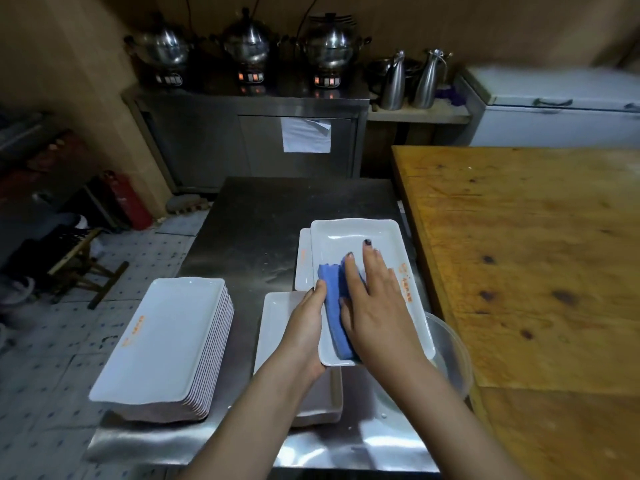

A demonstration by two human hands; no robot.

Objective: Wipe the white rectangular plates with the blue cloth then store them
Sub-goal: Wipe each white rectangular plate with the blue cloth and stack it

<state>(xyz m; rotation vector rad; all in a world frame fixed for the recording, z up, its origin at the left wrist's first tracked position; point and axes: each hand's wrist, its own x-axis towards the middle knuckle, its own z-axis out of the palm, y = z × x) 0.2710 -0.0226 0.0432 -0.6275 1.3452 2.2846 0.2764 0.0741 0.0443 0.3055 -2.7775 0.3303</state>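
Your right hand (372, 306) lies flat, fingers (370, 258) straight and slightly spread, pressing the blue cloth (334, 306) down onto the plate (360, 233). The longest fingertip reaches past the cloth onto bare white. Your left hand (306, 327) grips the plate's left rim, with the thumb (320, 287) hooked over the edge and the other fingers tucked underneath, out of sight.

The plate sits over the steel table (263, 216), its long axis running from about 5 o'clock near you to 11 o'clock at the far end. The cloth, folded into a strip, lies along that same line. Orange print runs down the right rim (too small to read).

Your right palm covers the cloth's right side, and your wrist hides the plate's near right corner. A clear bowl (450, 348) at 4 o'clock is mostly covered by the plate and your forearm. Two more plates peek out beneath, one (304, 258) at 10 o'clock and one (277, 317) at 7 o'clock, both partly hidden. A stack of plates (162, 337) stands at 8 o'clock, and a wooden table (536, 254) is at 3 o'clock.
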